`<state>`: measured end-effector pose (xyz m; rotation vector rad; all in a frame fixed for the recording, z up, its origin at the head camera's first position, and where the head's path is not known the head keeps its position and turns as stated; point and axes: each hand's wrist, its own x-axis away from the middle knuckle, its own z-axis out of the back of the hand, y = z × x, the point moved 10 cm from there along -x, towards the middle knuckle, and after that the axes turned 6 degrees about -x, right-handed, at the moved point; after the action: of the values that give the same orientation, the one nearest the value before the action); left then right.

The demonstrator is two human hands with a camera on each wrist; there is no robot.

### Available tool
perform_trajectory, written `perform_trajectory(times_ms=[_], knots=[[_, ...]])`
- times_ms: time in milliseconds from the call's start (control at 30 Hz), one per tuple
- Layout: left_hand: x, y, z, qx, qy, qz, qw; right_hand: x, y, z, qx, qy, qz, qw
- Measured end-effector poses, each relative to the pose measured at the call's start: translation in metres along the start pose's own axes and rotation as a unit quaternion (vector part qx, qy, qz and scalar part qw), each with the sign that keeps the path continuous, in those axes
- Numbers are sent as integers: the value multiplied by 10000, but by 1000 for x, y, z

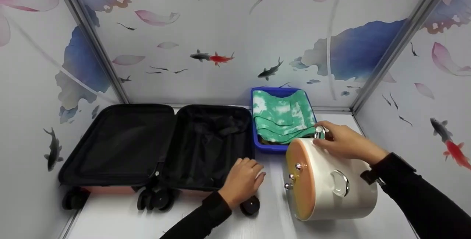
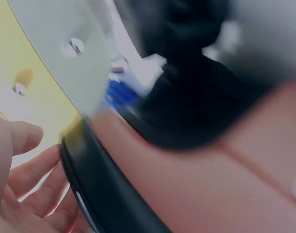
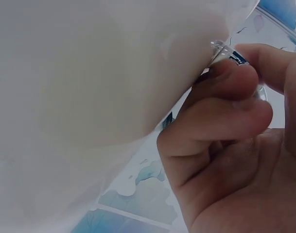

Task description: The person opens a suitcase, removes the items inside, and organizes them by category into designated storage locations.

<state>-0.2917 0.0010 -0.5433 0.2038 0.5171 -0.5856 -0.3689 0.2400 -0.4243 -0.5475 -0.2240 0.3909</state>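
My right hand [image 1: 340,141] grips a chrome handle [image 1: 319,132] on the end of a rounded white box [image 1: 342,191] with an orange front. The box lies tilted, its front with silver knobs facing left, and a second chrome handle shows on its side. In the right wrist view, fingers and thumb curl round the handle beside the white wall. My left hand [image 1: 241,182] is at the right front edge of an open black-lined suitcase [image 1: 206,150], fingers loosely bent and holding nothing. The left wrist view shows its fingers [image 2: 36,194] right at the dark rim [image 2: 104,179].
A blue basket [image 1: 272,148] with folded green-and-white cloth [image 1: 281,113] stands behind the box, against the back wall. The suitcase's other half [image 1: 121,147] spreads to the left. Black wheels [image 1: 250,205] stick out at its front. Printed panels enclose the back and sides.
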Motion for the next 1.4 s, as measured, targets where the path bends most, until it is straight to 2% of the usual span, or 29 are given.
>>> perform_trajectory(times_ms=[133,200,400,467,600,667,967,1400], knots=[[19,-33,6,314,-217,464,9982,3,-3,1,83,-9,27,10000],[30,-45,5,401,-394,533,9970,5,-5,0,-27,-137,11,9999],[58,-61,-16,480,-1311,138,9901,12,-7,0,-328,-353,-83,9988],[65,-60,-26,289,-1473,63,9886,15,-8,2,-281,-315,-27,9991],[70,-55,-37,-199,-1528,63,9880,17,-8,4,-129,-244,40,9996],[70,-54,-39,-290,-1540,107,9876,16,-9,5,-28,-146,148,9998],[73,-62,-31,-411,-1346,292,9896,11,-19,11,423,447,829,9947],[75,-61,-30,-460,-1278,272,9904,13,-14,14,565,285,849,9944]])
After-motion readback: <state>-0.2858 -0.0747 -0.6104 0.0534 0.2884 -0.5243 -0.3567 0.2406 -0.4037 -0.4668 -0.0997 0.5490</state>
